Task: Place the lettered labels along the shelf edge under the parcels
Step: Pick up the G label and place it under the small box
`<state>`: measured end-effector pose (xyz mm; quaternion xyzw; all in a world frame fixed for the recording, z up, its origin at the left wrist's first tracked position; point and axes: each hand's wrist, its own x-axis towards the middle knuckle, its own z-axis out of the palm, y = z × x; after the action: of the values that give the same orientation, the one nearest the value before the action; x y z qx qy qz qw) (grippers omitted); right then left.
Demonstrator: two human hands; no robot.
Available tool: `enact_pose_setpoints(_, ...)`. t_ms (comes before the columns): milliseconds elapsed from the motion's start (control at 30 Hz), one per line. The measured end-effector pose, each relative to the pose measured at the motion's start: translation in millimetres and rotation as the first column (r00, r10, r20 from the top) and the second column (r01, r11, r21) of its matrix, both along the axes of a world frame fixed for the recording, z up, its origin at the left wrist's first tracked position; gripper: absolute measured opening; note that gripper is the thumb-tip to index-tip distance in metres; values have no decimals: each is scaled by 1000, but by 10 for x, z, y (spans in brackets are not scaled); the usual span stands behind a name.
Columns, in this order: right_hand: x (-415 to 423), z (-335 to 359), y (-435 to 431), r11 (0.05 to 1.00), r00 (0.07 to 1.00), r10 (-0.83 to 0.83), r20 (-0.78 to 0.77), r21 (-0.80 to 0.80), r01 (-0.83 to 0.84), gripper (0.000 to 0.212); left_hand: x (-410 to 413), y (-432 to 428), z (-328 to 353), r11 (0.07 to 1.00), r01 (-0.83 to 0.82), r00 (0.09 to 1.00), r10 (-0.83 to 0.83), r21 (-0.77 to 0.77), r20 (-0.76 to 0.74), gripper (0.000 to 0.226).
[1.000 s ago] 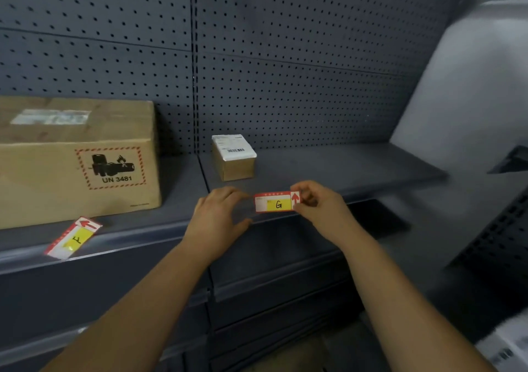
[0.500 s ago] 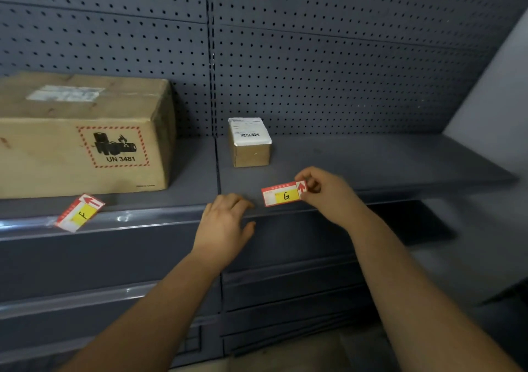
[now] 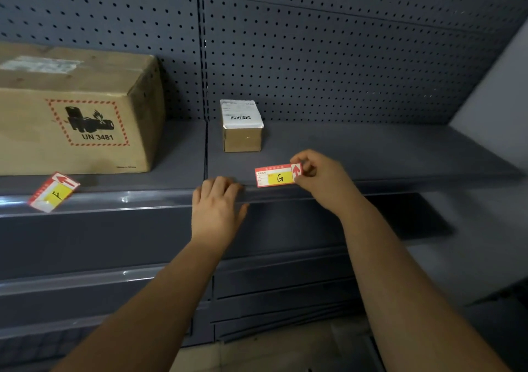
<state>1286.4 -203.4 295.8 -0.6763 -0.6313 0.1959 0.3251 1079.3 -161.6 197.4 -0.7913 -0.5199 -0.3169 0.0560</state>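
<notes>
My right hand (image 3: pixel 317 174) pinches the right end of a red and yellow label marked G (image 3: pixel 277 176), held level just above the shelf edge (image 3: pixel 285 193), in front of a small brown parcel (image 3: pixel 241 127) with a white barcode sticker. My left hand (image 3: pixel 217 208) rests flat on the shelf edge to the left of the label, fingers spread, holding nothing. A second label marked F (image 3: pixel 54 191) lies tilted on the shelf edge under a large cardboard box (image 3: pixel 77 114) printed UN 3481.
Grey pegboard (image 3: pixel 314 57) backs the shelf. The shelf surface (image 3: pixel 371 148) runs on to the right of the small parcel up to a pale wall (image 3: pixel 497 100). Lower grey shelves (image 3: pixel 85 283) sit below.
My left hand let go of the G label and dropped onto the shelf edge. My right hand alone keeps the label near the edge. The camera has shifted closer and left.
</notes>
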Motion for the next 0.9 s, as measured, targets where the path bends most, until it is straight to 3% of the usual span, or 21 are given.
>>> enact_pose_setpoints(567, 10, -41, -13, 1000, 999, -11, 36, -2, 11, 24, 135, 24, -60, 997, -75, 995, 76, 23, -60, 28)
enact_pose_setpoints(900, -107, -79, 95, 994, 996, 29, 82, 103, -37, 26, 4, -61, 30, 995, -16, 999, 19, -101, 28, 48)
